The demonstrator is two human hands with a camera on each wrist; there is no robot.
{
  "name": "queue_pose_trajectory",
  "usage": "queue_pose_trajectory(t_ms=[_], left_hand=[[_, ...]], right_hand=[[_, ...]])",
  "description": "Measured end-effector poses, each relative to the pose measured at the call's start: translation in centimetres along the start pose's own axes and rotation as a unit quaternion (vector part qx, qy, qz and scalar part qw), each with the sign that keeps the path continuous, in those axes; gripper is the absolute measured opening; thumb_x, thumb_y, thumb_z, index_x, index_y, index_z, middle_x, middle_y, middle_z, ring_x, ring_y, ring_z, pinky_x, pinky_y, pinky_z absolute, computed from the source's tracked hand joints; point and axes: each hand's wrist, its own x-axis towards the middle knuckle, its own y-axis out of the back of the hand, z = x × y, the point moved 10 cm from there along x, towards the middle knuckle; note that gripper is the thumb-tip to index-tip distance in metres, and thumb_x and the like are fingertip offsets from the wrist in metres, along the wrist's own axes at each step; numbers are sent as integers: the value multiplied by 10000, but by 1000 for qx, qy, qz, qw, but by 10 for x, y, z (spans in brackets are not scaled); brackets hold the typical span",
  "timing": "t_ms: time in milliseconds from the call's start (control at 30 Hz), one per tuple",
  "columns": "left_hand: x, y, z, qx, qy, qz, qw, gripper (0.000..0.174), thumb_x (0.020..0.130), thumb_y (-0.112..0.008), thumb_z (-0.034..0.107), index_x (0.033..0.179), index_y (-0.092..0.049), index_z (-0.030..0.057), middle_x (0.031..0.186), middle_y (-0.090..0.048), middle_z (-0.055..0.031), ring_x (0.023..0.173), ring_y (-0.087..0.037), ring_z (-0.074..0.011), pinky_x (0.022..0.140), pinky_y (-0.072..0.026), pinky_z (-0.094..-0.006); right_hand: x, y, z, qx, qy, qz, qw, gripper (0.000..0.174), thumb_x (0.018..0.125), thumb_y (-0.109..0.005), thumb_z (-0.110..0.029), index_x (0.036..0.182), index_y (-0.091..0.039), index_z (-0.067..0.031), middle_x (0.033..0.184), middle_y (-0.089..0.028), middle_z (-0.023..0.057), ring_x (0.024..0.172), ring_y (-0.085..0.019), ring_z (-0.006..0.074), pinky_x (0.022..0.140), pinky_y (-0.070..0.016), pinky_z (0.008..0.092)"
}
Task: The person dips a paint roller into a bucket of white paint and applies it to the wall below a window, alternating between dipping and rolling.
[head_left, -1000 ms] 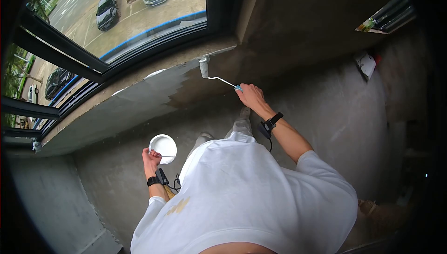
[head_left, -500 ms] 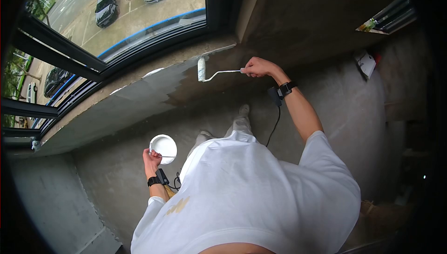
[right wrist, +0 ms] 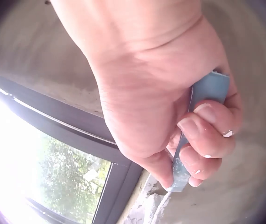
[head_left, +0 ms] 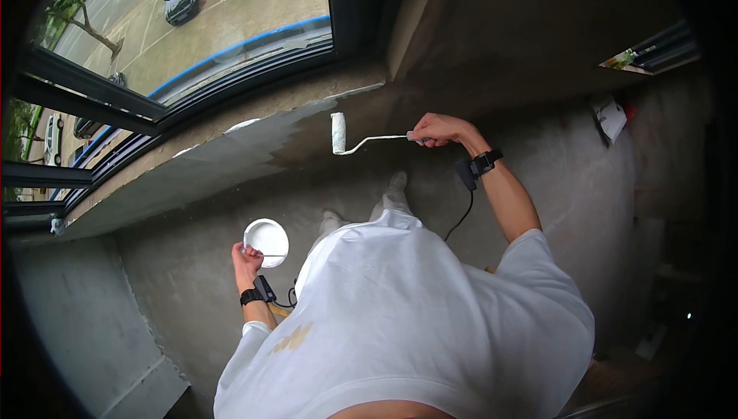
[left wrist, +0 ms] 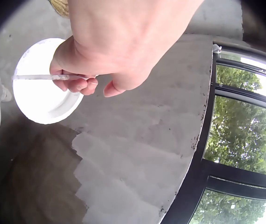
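Note:
My right hand (head_left: 442,129) grips the blue handle (right wrist: 211,88) of a paint roller (head_left: 338,134), its fingers curled round it in the right wrist view. White paint coats the roller's sleeve, which stands nearly upright in front of the dark uncoated part of the low wall (head_left: 307,146). Specks of white dot the fingertips. Down at the left, my left hand (head_left: 247,257) holds a round white bucket (left wrist: 44,105) by its thin bail handle (left wrist: 37,77). White paint shows inside the bucket.
Above the low wall runs a dark-framed window (head_left: 254,65), with a rough sill edge below it. A pale grey coat (head_left: 207,161) covers the wall's left stretch. Straw-coloured bristles (left wrist: 60,6) show near the bucket. A white object (head_left: 610,119) stands at the right wall.
The roller has come down from just under the sill, and my right hand has shifted right with it. My left hand still holds the bucket; the head view has tilted slightly.

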Motion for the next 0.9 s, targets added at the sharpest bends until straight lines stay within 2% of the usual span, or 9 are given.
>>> queue_pose_trajectory(t_ms=[67, 133, 233, 267, 433, 467, 533, 900], left_hand=[[-4, -6, -5, -1, -3, -1, 1000, 282, 788, -529, 301, 631, -390, 114, 522, -316, 26, 501, -317, -126, 617, -327, -286], [1, -9, -8, -22, -5, 7, 1000, 281, 796, -526, 301, 641, -390, 110, 525, -320, 20, 508, -314, -129, 618, -320, -290], [0, -18, -13, -25, -7, 0, 1000, 239, 784, -547, 278, 683, -419, 103, 525, -362, 25, 506, -322, -127, 629, -335, -294], [-1, -20, -14, -25, -7, 2, 1000, 239, 784, -547, 278, 683, -419, 103, 525, -362, 25, 506, -322, -127, 629, -335, -294], [-4, -36, -20, -27, -2, -23, 999, 237, 795, -541, 274, 689, -414, 105, 537, -346, 24, 507, -319, -125, 625, -327, -291], [-2, -37, -20, -27, -2, -24, 999, 237, 795, -541, 274, 689, -414, 105, 537, -346, 24, 507, -319, -125, 625, -327, -291], [0, -38, -21, -25, -5, -20, 999, 237, 799, -538, 277, 692, -415, 105, 541, -343, 22, 508, -320, -125, 619, -324, -292], [8, -23, -16, -14, -2, -8, 1000, 249, 802, -533, 294, 683, -417, 108, 528, -344, 21, 507, -321, -125, 621, -332, -291]], right_hand=[[-3, -9, -2, -67, 8, -41, 997, 388, 909, -612, -352, 655, -559, -64, 523, -437, -50, 427, -342, 24, 383, -240, 211], [7, -6, 6, -59, 10, -41, 997, 403, 903, -618, -362, 637, -557, -64, 521, -439, -46, 433, -350, 31, 389, -247, 216], [18, 24, -2, -28, 56, 55, 997, 392, 879, -629, -371, 652, -577, -55, 529, -477, -26, 436, -375, 45, 394, -265, 228], [19, 27, -2, -27, 56, 53, 997, 392, 879, -629, -371, 652, -577, -55, 529, -477, -26, 436, -375, 45, 394, -265, 228], [23, 15, 2, -89, 36, -21, 995, 401, 875, -628, -374, 641, -581, -52, 525, -481, -23, 427, -384, 51, 389, -268, 235], [25, 16, 4, -89, 36, -20, 995, 401, 875, -628, -374, 641, -581, -52, 525, -481, -23, 427, -384, 51, 389, -268, 235], [28, 36, 2, -68, 55, 54, 995, 408, 898, -624, -369, 642, -572, -56, 520, -459, -32, 446, -377, 38, 407, -275, 227], [16, 28, 8, -29, 49, 51, 997, 394, 901, -623, -355, 643, -557, -65, 510, -430, -44, 424, -338, 27, 385, -224, 214]])
